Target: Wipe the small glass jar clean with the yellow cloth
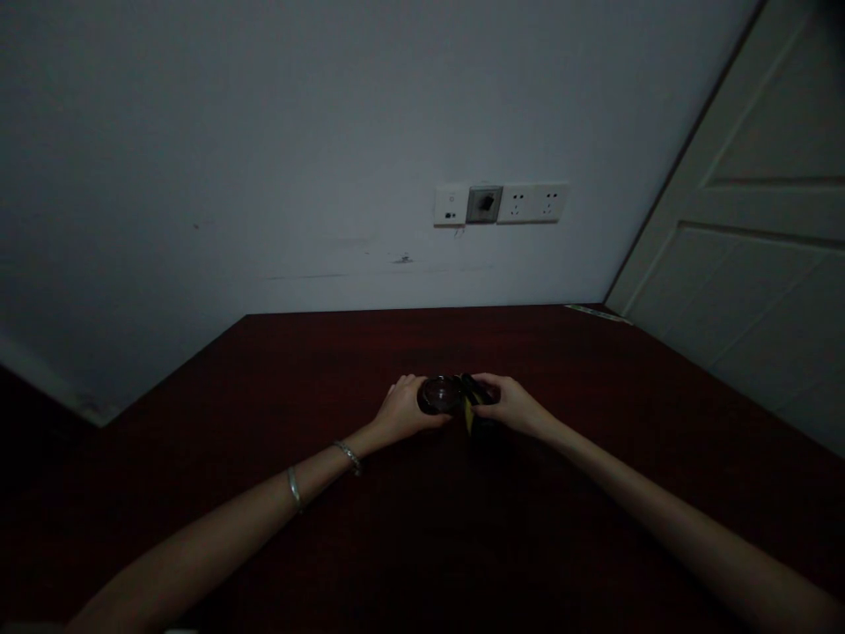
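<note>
In the dim head view, a small round dark glass bowl (439, 395) is at the middle of the dark red table. My left hand (404, 409) curls around its left side, thumb at the near edge. My right hand (511, 403) is closed on a small dark object with a yellow strip (469, 417), thumb on the near side and fingers on the far side. This object is tilted and meets or nearly meets the bowl's right edge. Its exact kind is too dark to make out.
The dark red table (317, 352) runs back to a pale wall (297, 132). Sockets and switches (502, 204) sit on that wall. A panelled door (745, 238) stands along the right side. A thin patterned strip (598, 313) lies at the table's far right edge.
</note>
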